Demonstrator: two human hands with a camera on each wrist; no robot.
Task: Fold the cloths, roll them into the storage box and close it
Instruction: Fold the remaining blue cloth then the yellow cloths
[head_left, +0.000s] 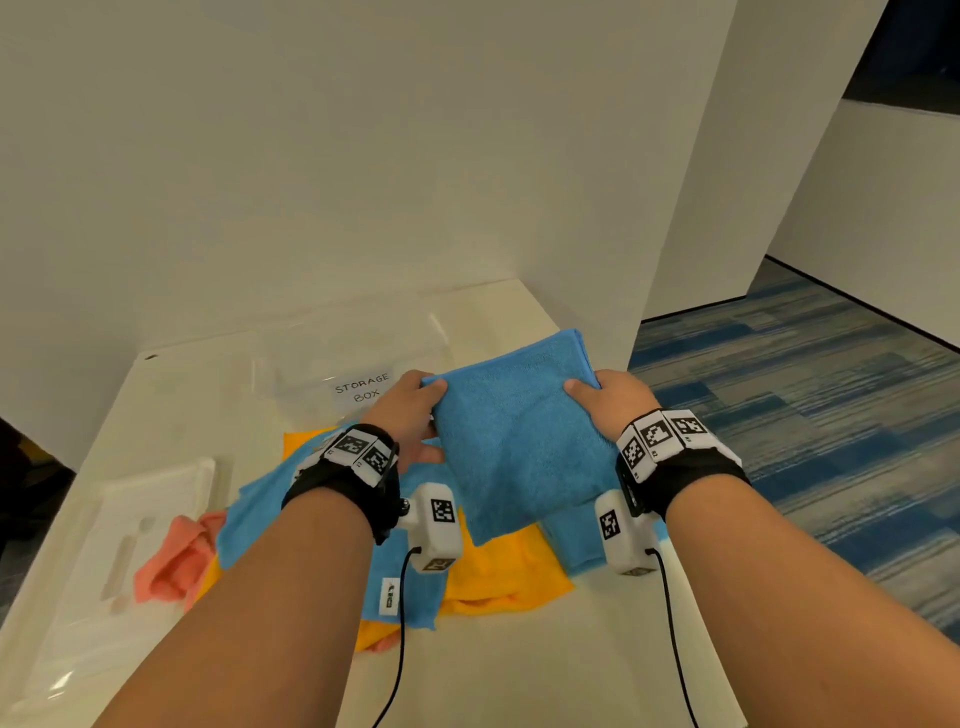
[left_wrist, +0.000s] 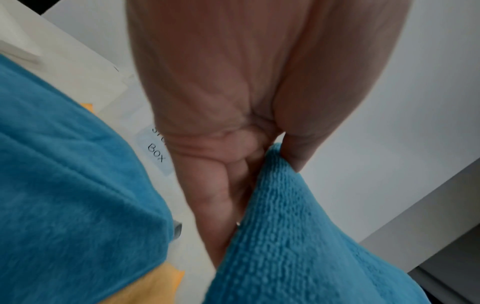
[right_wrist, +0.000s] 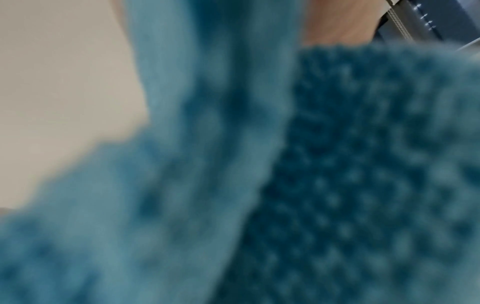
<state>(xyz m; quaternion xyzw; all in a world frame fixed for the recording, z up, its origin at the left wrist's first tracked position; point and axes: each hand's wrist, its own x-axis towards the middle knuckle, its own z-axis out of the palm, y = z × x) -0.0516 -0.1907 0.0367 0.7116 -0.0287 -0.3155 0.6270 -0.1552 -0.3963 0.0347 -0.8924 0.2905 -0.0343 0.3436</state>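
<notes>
A folded blue cloth is held above the table between both hands. My left hand pinches its left edge, thumb on top; in the left wrist view the thumb and curled fingers clamp the blue cloth. My right hand pinches its right edge, thumb on top. The right wrist view is filled by blurred blue cloth. The clear storage box, labelled "STORAGE BOX", stands open behind the left hand. Under the arms lie another blue cloth, an orange cloth and a pink cloth.
A clear lid lies flat at the left of the white table. White partition walls stand close behind and to the right. The table's right edge drops to blue patterned carpet.
</notes>
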